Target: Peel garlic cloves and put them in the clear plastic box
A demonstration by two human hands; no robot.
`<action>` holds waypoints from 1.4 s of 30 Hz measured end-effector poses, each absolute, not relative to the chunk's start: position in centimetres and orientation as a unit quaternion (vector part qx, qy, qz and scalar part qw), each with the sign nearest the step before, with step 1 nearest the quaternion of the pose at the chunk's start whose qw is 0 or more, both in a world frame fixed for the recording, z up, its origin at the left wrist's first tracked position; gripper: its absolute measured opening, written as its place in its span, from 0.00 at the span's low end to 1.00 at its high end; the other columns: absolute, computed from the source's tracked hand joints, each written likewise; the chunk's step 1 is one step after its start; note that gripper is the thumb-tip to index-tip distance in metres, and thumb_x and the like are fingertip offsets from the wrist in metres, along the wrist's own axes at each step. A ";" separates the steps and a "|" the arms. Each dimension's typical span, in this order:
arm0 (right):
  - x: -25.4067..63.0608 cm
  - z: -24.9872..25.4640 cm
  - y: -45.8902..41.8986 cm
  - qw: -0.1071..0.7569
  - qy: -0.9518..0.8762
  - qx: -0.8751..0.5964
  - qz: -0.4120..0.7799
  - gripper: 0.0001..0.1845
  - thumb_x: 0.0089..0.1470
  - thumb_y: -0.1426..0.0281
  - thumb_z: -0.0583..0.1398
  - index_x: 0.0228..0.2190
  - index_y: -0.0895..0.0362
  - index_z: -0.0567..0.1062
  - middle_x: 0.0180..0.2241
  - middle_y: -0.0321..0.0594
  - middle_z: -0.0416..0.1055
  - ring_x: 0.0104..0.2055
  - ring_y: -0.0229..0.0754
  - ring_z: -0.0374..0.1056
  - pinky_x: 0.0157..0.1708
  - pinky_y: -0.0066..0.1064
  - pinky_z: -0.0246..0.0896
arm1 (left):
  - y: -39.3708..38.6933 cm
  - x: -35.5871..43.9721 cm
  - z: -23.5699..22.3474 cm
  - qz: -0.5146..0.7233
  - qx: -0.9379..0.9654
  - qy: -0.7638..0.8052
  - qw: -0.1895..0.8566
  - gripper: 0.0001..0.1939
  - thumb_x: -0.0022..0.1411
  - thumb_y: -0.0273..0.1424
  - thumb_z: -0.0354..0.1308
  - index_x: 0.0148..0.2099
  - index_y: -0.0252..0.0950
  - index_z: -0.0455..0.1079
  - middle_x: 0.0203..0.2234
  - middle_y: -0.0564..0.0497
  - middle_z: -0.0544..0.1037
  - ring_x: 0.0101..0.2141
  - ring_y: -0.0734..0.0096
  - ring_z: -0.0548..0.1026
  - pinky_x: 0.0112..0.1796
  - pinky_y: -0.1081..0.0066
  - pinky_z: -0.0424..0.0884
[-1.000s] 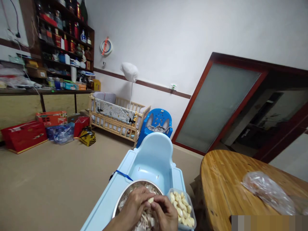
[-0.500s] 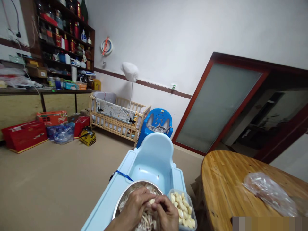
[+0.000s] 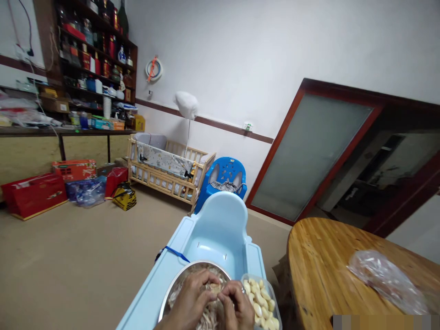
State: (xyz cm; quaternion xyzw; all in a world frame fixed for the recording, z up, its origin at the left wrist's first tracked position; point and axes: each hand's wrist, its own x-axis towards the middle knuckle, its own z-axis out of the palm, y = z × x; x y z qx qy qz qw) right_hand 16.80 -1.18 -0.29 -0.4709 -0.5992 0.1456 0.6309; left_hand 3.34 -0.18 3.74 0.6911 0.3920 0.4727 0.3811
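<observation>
My left hand (image 3: 193,293) and my right hand (image 3: 237,303) meet over a metal bowl (image 3: 167,293). Both sets of fingertips pinch a garlic clove (image 3: 215,288), which looks beige and is partly covered by the fingers. Loose garlic skins (image 3: 208,319) fill the bowl beneath them. Just right of my right hand is a clear plastic container (image 3: 277,316) with several peeled garlic cloves (image 3: 263,300) in it. The bowl rests on a light blue plastic child's seat (image 3: 220,220).
At the right stands a wooden table (image 3: 316,256) bearing a clear plastic bag (image 3: 385,279). Beyond the seat are a blue chair (image 3: 227,172) and a wooden crib (image 3: 165,183). Red bags (image 3: 34,195) and boxes lie on the floor at left, below shelves of bottles (image 3: 99,59).
Fingers of both hands have shifted slightly around the garlic clove, which shows less pale than before. The view has tilted a little; bowl and container stay in place.
</observation>
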 end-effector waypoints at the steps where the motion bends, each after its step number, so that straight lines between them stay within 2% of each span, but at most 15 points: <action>1: 16.8 -0.3 -1.2 0.631 -0.598 -0.472 0.143 0.10 0.48 0.69 0.56 0.17 0.54 0.65 0.19 0.32 0.61 0.23 0.38 0.59 0.26 0.27 0.54 | -0.2 3.3 3.8 0.469 0.687 0.395 0.390 0.10 0.49 0.26 0.51 0.34 0.37 0.72 0.31 0.48 0.79 0.35 0.62 0.75 0.38 0.68 0.68; 4: 16.7 -0.2 -1.3 0.631 -0.593 -0.482 0.134 0.11 0.49 0.69 0.55 0.17 0.54 0.65 0.19 0.32 0.62 0.23 0.38 0.59 0.25 0.27 0.54 | 0.0 3.4 4.0 0.458 0.679 0.392 0.419 0.10 0.48 0.26 0.54 0.34 0.37 0.73 0.32 0.49 0.80 0.37 0.62 0.74 0.40 0.69 0.67; 10: 16.3 0.1 -1.4 0.628 -0.610 -0.471 0.107 0.09 0.49 0.73 0.55 0.19 0.53 0.66 0.20 0.32 0.64 0.23 0.38 0.61 0.26 0.26 0.54 | 0.6 4.0 3.7 0.492 0.618 0.385 0.477 0.06 0.49 0.26 0.54 0.29 0.34 0.73 0.26 0.50 0.79 0.30 0.65 0.75 0.33 0.72 0.68; 15: 15.6 0.1 -1.4 0.640 -0.623 -0.444 0.068 0.09 0.48 0.76 0.54 0.20 0.53 0.66 0.21 0.32 0.64 0.23 0.37 0.62 0.26 0.25 0.54 | 0.7 4.3 3.8 0.521 0.556 0.408 0.502 0.04 0.48 0.27 0.56 0.27 0.33 0.71 0.23 0.51 0.76 0.29 0.65 0.73 0.33 0.70 0.66; 22: 15.4 -1.3 -1.3 0.605 -0.659 -0.445 0.024 0.11 0.52 0.72 0.52 0.21 0.52 0.68 0.21 0.34 0.67 0.21 0.37 0.62 0.24 0.26 0.54 | 0.8 4.3 4.6 0.552 0.466 0.368 0.585 0.10 0.47 0.35 0.59 0.26 0.33 0.68 0.20 0.55 0.70 0.26 0.69 0.68 0.30 0.72 0.63; 26: 15.4 -2.3 -1.0 0.596 -0.679 -0.428 0.038 0.12 0.52 0.69 0.51 0.19 0.52 0.68 0.20 0.35 0.66 0.20 0.38 0.62 0.22 0.26 0.55 | 0.8 4.7 4.2 0.574 0.398 0.367 0.614 0.13 0.46 0.37 0.62 0.26 0.33 0.67 0.18 0.58 0.68 0.23 0.74 0.66 0.27 0.75 0.61; 30: 15.1 -2.6 -0.9 0.604 -0.676 -0.418 0.048 0.14 0.54 0.67 0.50 0.21 0.53 0.70 0.24 0.38 0.71 0.23 0.40 0.65 0.25 0.27 0.58 | 0.9 4.9 3.7 0.590 0.344 0.357 0.637 0.15 0.43 0.39 0.65 0.26 0.33 0.68 0.17 0.58 0.68 0.21 0.76 0.65 0.25 0.76 0.60; 34: 15.2 -2.1 -1.1 0.616 -0.657 -0.428 0.069 0.13 0.52 0.68 0.52 0.19 0.53 0.68 0.28 0.37 0.72 0.25 0.39 0.67 0.28 0.27 0.58 | 1.0 4.8 3.5 0.596 0.308 0.330 0.664 0.16 0.42 0.39 0.68 0.27 0.33 0.69 0.17 0.56 0.70 0.21 0.76 0.67 0.24 0.77 0.61; 38: 15.8 -1.3 -1.2 0.637 -0.611 -0.455 0.115 0.10 0.48 0.70 0.55 0.18 0.54 0.68 0.30 0.38 0.72 0.32 0.42 0.68 0.33 0.28 0.60 | 1.0 4.6 3.4 0.579 0.294 0.309 0.695 0.18 0.39 0.35 0.70 0.32 0.32 0.71 0.19 0.54 0.74 0.22 0.75 0.70 0.25 0.77 0.62; 42: 15.8 -1.2 -1.0 0.676 -0.582 -0.423 0.164 0.09 0.47 0.70 0.57 0.18 0.54 0.68 0.30 0.39 0.72 0.33 0.42 0.68 0.34 0.29 0.62 | 0.8 4.5 3.2 0.577 0.298 0.297 0.700 0.17 0.39 0.35 0.70 0.30 0.32 0.73 0.20 0.53 0.75 0.22 0.75 0.70 0.25 0.77 0.63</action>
